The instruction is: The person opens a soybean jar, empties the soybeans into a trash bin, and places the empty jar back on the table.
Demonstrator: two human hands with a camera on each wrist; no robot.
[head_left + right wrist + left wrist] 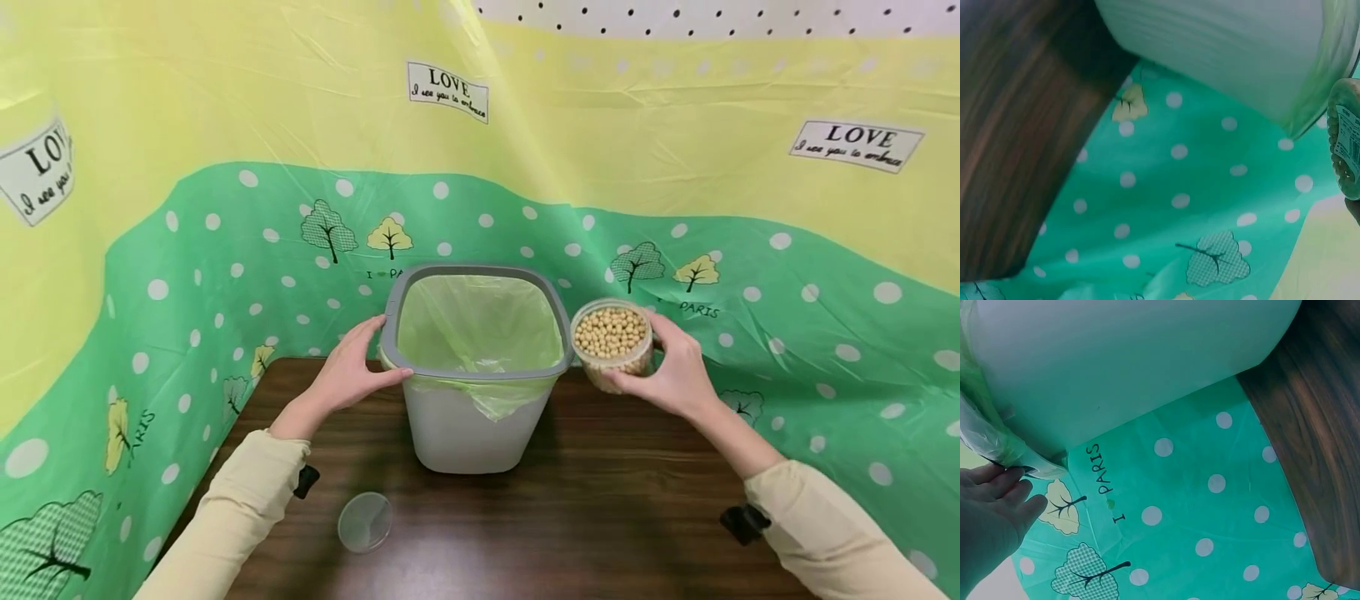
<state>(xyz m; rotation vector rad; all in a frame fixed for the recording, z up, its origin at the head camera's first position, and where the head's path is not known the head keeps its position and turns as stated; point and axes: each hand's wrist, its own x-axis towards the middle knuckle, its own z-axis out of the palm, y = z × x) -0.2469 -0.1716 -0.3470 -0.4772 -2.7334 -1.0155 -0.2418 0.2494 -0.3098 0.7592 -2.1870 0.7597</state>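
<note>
A grey trash bin point(468, 429) stands on the table, lined with a thin green bag point(480, 325) folded over under its dark grey rim. My left hand point(347, 371) holds the rim at the near left corner, thumb along the front and fingers on the left side. In the left wrist view, the fingertips of that left hand point(997, 503) are at the rim's edge. Just right of the rim, my right hand point(678, 371) grips a clear plastic jar point(618, 367) of soybeans point(611, 332), lidless and tilted. The right wrist view shows the jar's label point(1349, 140).
A clear round lid point(365, 522) lies on the dark wooden table point(630, 508), in front and left of the bin. Green and yellow patterned plastic sheeting point(255, 225) hangs behind the table and along its sides.
</note>
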